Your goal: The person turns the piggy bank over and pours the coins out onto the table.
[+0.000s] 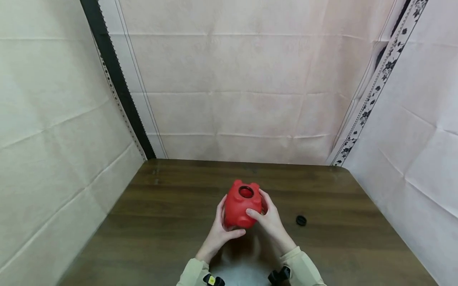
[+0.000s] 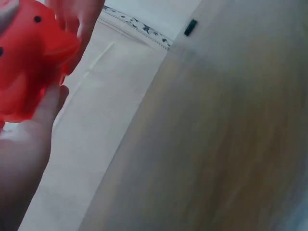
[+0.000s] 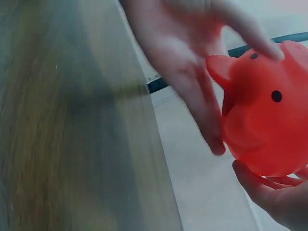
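Observation:
A red piggy bank (image 1: 235,206) is held up between both hands over the table, its round dark-rimmed hole facing up in the head view. My left hand (image 1: 219,233) grips its left side, the thumb lying along the lower edge. From the other side, my right hand (image 1: 270,223) holds it, with the thumb pressed on the front and fingers behind. Both wrist views show black dot eyes on the piggy bank (image 3: 267,122) and a protruding snout. A small black round plug (image 1: 301,220) lies on the table, apart from the right hand.
The brown wooden table (image 1: 154,222) has rounded far corners. Pale creased cloth (image 1: 232,79) hangs behind it and on both sides, with a dark strip (image 1: 118,75) at the left and a floral border (image 1: 379,85) at the right.

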`<state>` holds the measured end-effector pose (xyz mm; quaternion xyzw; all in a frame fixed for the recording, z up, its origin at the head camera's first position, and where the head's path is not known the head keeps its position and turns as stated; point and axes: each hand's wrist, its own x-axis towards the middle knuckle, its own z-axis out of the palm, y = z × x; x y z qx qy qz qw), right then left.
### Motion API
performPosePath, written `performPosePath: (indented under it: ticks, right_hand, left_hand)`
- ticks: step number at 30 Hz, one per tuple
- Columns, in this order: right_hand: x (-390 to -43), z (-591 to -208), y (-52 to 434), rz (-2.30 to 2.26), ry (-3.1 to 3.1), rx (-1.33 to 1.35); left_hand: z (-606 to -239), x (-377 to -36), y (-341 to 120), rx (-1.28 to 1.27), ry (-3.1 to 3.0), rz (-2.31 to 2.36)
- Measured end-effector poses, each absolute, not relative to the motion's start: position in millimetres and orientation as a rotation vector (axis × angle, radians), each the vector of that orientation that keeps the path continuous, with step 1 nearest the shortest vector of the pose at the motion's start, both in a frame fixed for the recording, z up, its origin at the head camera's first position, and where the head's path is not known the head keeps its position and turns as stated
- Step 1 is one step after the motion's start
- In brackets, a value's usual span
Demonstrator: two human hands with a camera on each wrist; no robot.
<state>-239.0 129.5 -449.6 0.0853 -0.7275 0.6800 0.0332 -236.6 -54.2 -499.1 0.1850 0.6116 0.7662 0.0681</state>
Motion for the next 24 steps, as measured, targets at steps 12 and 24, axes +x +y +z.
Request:
performPosePath:
  ticks: [12, 24]
  right_hand:
    - [-236.8, -444.9, 116.9, 2.341, -2.028, 0.391]
    - [-235.7, -454.2, 109.1, 2.380, -2.165, 0.472]
  left_hand:
    - [-504.6, -232.1, -45.3, 0.552, 1.516, 2.533]
    - [-490.1, -229.7, -41.3, 0.520, 1.191, 2.719]
